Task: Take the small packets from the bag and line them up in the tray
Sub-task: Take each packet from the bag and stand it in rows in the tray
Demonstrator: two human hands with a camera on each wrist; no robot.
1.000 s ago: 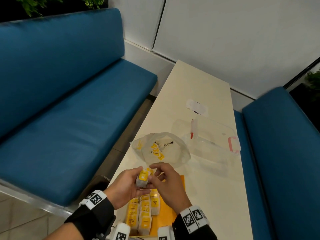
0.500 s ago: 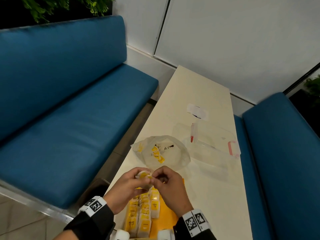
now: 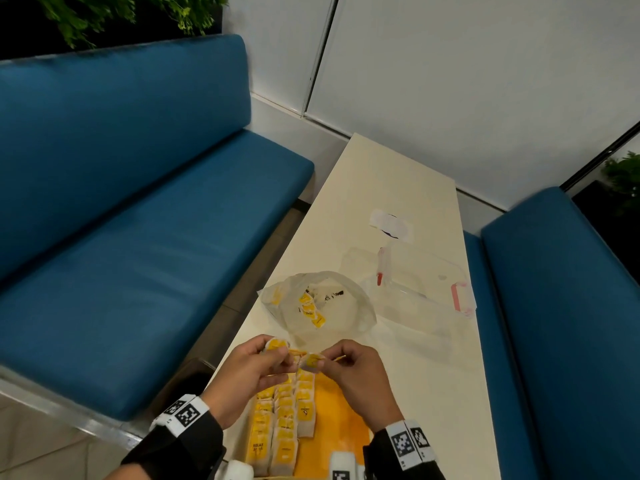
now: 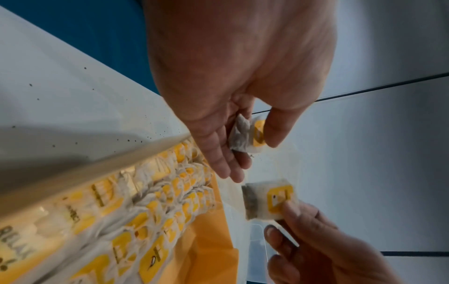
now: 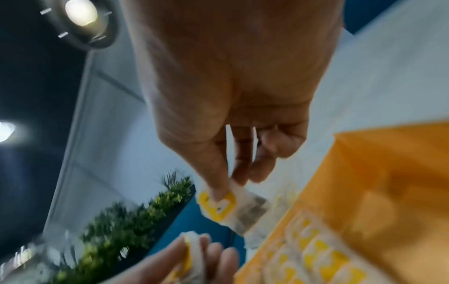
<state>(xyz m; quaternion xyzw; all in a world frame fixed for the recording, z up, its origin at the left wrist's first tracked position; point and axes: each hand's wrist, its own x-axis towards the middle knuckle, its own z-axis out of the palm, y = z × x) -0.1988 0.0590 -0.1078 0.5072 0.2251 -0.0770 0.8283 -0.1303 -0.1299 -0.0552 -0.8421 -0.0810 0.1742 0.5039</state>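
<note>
My left hand [image 3: 273, 356] pinches one small yellow-and-white packet [image 3: 275, 344] between thumb and fingers; the left wrist view shows that packet [image 4: 248, 134] in its grip. My right hand [image 3: 320, 362] pinches a second packet [image 3: 311, 361], seen closer in the right wrist view [image 5: 228, 207]. Both hands hover just above the far end of the orange tray [image 3: 343, 424], where several packets [image 3: 284, 420] lie in rows along its left side. The clear plastic bag [image 3: 318, 306] lies on the table beyond the hands with a few yellow packets [image 3: 311, 308] inside.
A cream table [image 3: 398, 188] runs between two blue benches [image 3: 121, 220] [image 3: 561, 323]. A clear lidded container with pink clips [image 3: 415, 292] sits right of the bag, a white wrapper [image 3: 391, 225] beyond it. The table's left edge is close to my left hand.
The hands held one bunch of packets together; now they have drawn apart, each pinching its own packet. The head view has tilted down a little.
</note>
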